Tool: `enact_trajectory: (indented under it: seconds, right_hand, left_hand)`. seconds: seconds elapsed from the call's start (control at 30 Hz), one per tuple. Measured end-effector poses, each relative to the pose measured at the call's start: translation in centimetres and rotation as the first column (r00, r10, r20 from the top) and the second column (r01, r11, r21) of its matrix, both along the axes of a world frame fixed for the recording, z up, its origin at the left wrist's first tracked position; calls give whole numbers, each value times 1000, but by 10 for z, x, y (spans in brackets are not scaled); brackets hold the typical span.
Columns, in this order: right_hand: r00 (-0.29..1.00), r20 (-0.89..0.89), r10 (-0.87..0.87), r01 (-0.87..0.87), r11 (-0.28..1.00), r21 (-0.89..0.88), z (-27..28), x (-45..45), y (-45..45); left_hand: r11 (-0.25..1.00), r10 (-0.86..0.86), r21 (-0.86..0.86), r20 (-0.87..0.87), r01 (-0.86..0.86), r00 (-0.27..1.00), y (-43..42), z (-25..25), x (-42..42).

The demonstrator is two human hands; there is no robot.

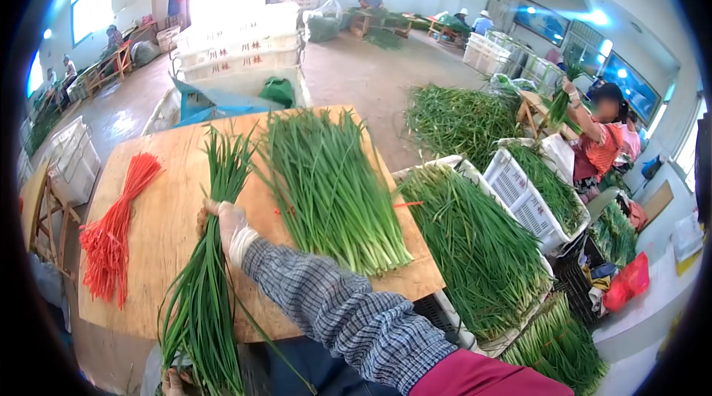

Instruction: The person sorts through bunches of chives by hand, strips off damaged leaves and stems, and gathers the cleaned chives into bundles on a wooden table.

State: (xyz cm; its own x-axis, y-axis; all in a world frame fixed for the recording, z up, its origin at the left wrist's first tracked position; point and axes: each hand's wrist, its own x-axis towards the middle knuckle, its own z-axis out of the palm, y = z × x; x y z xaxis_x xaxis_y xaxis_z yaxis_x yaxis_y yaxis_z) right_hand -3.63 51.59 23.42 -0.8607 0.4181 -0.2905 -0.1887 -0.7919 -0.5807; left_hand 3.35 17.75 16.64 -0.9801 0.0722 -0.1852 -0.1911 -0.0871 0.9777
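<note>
My right hand (231, 229), in a pale glove with a checked sleeve, is wrapped round a bundle of long green stalks (204, 285) at the left of the wooden board (170, 196). Low at the front edge, my left hand (174, 383) shows only in part beside the hanging end of the same bundle; its fingers are mostly hidden. To the right on the board lies a wide pile of green stalks (326, 188) with pale ends toward the lower right. Red ties (111, 240) lie bunched at the board's left.
White crates of greens (475, 248) stand right of the board. Stacked white crates (241, 55) are behind it. A co-worker (597, 136) at the right holds up greens. Loose greens (460, 121) are heaped on the floor. Other people sit farther back.
</note>
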Motion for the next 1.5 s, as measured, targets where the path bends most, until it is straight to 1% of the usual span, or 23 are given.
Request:
enact_trajectory:
  seconds: [0.03,0.07,0.1,0.13,0.2,0.3,0.33,0.43,0.5,0.53,0.57,0.63,0.7,0.73,0.83,0.9,1.03,1.1,1.17,1.23,1.3,1.37,1.5]
  right_hand:
    - [998,49,-26,24,999,48,1,2,-5]
    - [975,59,-215,165,873,459,-13,-3,-3]
    - [985,120,-125,46,856,515,-35,-12,9]
    - [977,130,-170,55,787,614,-8,10,4]
    - [993,75,-88,67,964,256,-8,8,3]
    - [991,44,-128,113,962,249,4,11,2]
    - [999,-37,37,-23,948,316,-7,9,13]
    - [981,-114,155,-152,988,34,-19,2,20]
    - [988,-117,104,-101,994,29,-15,0,15]
    - [974,-162,161,-163,987,2,-16,0,19]
    - [954,-209,215,-224,974,-20,-16,-2,20]
    - [945,-227,237,-239,971,20,-17,-4,25]
    - [933,-252,258,-258,966,31,-10,-2,21]
    - [929,-254,270,-269,962,37,-7,-2,19]
    - [926,-249,282,-273,959,71,0,1,16]
    - [933,-235,273,-251,961,120,4,0,16]
    - [854,-336,397,-314,908,277,28,-34,26]
    - [993,48,111,-117,797,593,52,-52,15]
    - [895,390,-218,-366,142,920,60,-72,33]
    - [920,11,-392,-122,-258,958,42,-78,49]
    - [969,-38,-245,-2,-162,987,66,-32,8]
    - [964,180,195,-230,276,933,79,24,-50]
    - [758,389,524,-617,380,689,65,69,-117]
  left_hand:
    - [999,41,26,96,-44,995,-15,-4,1]
    - [977,-94,194,9,90,996,-21,-16,-9]
    - [919,-188,333,-97,210,977,-26,-26,-15]
    - [950,-127,278,-73,143,989,-17,-4,0]
    - [987,-41,159,33,35,999,-15,23,15]
    - [987,-27,158,64,16,998,-65,26,37]
    - [998,20,64,88,-25,996,-87,28,47]
    - [944,174,-307,161,-118,971,-160,21,73]
    - [413,38,-905,-96,-103,995,-229,-34,86]
    - [-283,-133,-959,70,30,989,-236,-35,92]
    - [-496,-175,-866,34,-58,984,-206,-20,92]
    - [-86,-369,-932,-298,-352,880,-150,-1,66]
    - [340,-293,-873,-451,-349,843,-88,8,37]
    - [432,-293,-842,-471,-325,832,-65,9,20]
    - [455,-367,-863,-406,-219,837,-13,10,-23]
    - [880,-263,-424,-58,215,963,-1,0,-40]
    - [983,-177,-44,74,181,981,-2,35,-26]
    - [978,-209,0,98,210,973,-3,50,-20]
    - [984,-178,17,94,177,980,-3,56,-20]
    - [987,-153,55,110,148,982,1,67,-18]
    - [989,-122,95,118,111,986,9,74,-15]
    - [990,-87,119,110,74,990,15,78,-12]
    - [996,-81,51,88,77,993,26,95,-6]
